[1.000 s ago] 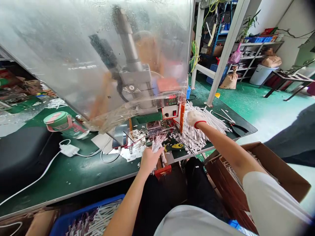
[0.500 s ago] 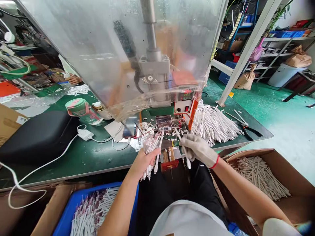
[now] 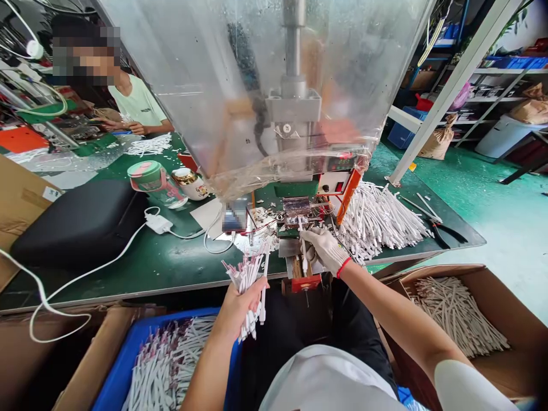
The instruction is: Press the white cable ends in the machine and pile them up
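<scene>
Left hand (image 3: pixel 238 309) shifted, cable bundle (image 3: pixel 245 279) partly hidden

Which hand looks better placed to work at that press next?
Probably the right: the gloved right hand holds a single white cable close to the press, while the bare left hand is full with a bundle of pink-tipped cables and sits further back.

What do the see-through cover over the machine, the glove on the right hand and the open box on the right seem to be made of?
The see-through cover looks like clear, flexible plastic sheet: glossy and scuffed, crumpled along its lower edge. The glove looks like matte white knit fabric, probably cotton, going by its soft, textured surface. The open box looks like plain brown cardboard, with a dull, unfinished surface.
</scene>
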Demonstrator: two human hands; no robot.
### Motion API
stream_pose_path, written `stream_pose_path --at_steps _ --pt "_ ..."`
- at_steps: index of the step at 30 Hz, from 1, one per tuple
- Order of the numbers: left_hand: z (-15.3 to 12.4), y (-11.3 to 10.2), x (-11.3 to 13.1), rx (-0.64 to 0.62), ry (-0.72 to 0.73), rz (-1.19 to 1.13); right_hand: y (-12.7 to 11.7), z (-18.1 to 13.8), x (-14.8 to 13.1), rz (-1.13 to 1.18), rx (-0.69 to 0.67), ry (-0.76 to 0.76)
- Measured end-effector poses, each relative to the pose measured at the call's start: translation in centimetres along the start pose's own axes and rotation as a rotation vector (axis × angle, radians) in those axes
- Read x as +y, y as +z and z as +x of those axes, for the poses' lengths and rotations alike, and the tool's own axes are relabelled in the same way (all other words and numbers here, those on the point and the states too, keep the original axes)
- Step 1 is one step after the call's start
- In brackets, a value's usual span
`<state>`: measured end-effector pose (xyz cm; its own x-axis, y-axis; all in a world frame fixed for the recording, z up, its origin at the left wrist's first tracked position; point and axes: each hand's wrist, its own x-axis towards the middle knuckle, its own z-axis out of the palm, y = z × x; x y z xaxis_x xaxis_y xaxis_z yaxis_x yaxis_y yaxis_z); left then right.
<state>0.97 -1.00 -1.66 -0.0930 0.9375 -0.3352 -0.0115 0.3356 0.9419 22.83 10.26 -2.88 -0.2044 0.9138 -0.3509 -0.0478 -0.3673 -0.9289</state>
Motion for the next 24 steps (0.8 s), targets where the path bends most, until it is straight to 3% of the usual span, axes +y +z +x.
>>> stream_pose_path --at_steps 8,11,14,17,20,24 --pt "0.0 -0.3 0.3 -0.069 0.02 0.019 0.3 0.0 -0.3 0.033 -0.012 0.039" --pt "0.1 -0.7 1.0 -0.114 0.045 0.108 -0.4 -0.8 -2.0 -0.154 0.04 0.023" --pt "0.3 -1.0 2.1 -0.168 0.06 0.219 -1.7 -3.0 -5.2 -0.435 0.078 -0.134" --pt "0.7 -0.3 3.0 -0.177 0.09 0.238 -2.2 -5.9 -7.3 -0.586 -0.155 -0.287" --pt "1.3 1.6 3.5 -0.161 0.157 0.219 -1.1 -7.8 -6.3 -0.462 -0.34 -0.238" --pt "2.3 4.0 4.0 -0.185 0.207 0.265 0.0 -8.4 -3.2 -0.17 -0.159 -0.149"
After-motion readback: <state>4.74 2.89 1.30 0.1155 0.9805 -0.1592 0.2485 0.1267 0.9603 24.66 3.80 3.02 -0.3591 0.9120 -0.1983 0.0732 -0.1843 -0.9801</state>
